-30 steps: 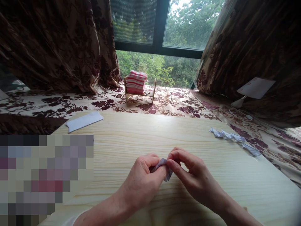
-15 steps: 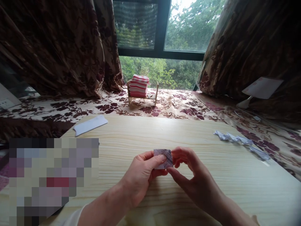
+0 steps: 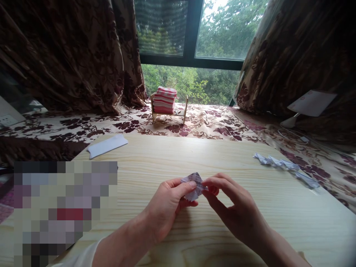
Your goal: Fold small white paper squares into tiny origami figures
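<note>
Above the middle of the wooden table [image 3: 133, 226], a small folded piece of paper [image 3: 197, 190] with printed marks is held in the air. My left hand [image 3: 169, 204] is closed on it, thumb across its face and fingers behind. At the paper's right corner, my right hand [image 3: 233, 196] pinches with thumb and index finger. Its other fingers curl in behind. On the right side of the table lie several folded white paper pieces [image 3: 275, 162] in a row.
A flat white paper strip [image 3: 108, 146] lies at the table's back left. A pixelated patch [image 3: 66, 207] hides the left front. Beyond the table, a small wooden rack [image 3: 168, 114] holds folded striped cloths [image 3: 164, 102]. A white lamp [image 3: 311, 103] stands at the right.
The paper has turned in my left hand, so a corner now points up. My right thumb and index finger have come together on its right corner.
</note>
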Motion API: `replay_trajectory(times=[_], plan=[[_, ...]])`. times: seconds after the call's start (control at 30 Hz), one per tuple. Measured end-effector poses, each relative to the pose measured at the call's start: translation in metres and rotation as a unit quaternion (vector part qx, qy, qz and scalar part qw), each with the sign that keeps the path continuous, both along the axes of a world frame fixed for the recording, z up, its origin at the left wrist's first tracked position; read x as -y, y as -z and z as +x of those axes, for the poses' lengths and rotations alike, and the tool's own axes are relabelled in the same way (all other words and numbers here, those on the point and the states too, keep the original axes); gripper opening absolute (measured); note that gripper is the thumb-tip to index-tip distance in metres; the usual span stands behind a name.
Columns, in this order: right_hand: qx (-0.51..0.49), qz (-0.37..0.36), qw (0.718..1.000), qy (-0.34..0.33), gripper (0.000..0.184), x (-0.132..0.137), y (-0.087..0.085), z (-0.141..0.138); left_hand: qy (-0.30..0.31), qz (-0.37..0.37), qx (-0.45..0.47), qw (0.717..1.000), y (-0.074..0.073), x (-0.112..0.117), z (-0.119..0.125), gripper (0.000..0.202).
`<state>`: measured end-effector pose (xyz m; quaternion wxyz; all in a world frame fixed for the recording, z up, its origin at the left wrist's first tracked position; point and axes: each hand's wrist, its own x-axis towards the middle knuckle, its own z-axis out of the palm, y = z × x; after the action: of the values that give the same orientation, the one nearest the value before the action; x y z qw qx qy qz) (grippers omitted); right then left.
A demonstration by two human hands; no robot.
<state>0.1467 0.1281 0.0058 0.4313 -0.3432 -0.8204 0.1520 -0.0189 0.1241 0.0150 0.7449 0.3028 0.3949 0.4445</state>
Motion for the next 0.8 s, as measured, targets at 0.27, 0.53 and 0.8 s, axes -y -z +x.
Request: replay_trajectory(times=[0.27, 0.53, 0.8], plan=[[0.03, 0.035, 0.999, -0.027, 0.031, -0.0014, -0.0019, 0.0054, 0.011, 0.005, -0.004, 1.0, -0.0002, 0.0008, 0.0004, 0.014], [0.027, 0.048, 0.998, -0.018, 0.028, -0.0029, -0.0008, 0.0076, 0.003, 0.009, -0.038, 0.999, -0.0027, 0.0015, 0.0007, 0.018], [0.017, 0.035, 0.999, -0.007, 0.019, -0.0013, -0.0033, 0.0042, -0.018, 0.038, -0.083, 0.996, -0.0016, 0.003, 0.0039, 0.022]])
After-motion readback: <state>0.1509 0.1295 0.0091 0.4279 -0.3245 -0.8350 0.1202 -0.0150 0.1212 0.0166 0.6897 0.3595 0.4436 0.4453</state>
